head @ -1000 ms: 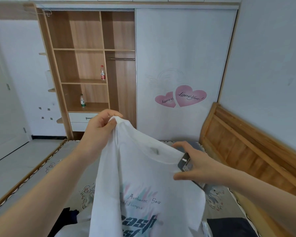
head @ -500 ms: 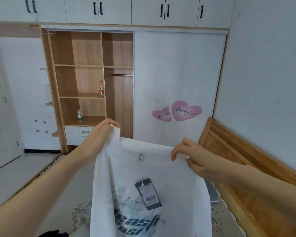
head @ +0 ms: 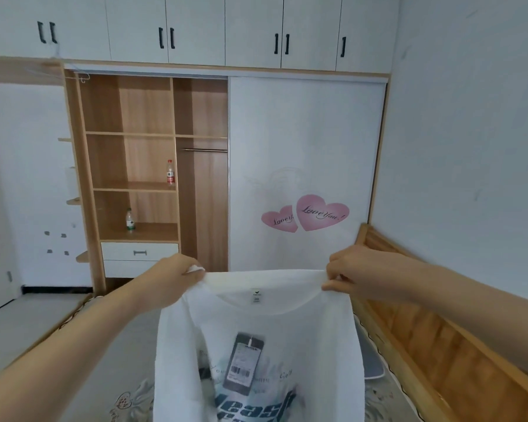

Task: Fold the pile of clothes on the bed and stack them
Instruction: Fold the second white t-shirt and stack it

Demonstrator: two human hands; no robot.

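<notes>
White T-shirt (head: 256, 339) held up over the bed (head: 83, 360).
Left hand (head: 177, 277) and right hand (head: 352, 274) pinch its shoulders; collar up, length hanging vertical, wardrobe (head: 153, 166) beyond.

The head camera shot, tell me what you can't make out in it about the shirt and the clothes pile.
- white T-shirt: hem cut off by the bottom edge, head view.
- hang tag: print too small to read.
- neck label: too small to read.
- Clothes pile: not visible; the shirt held up by the left hand and right hand screens the bed.
</notes>
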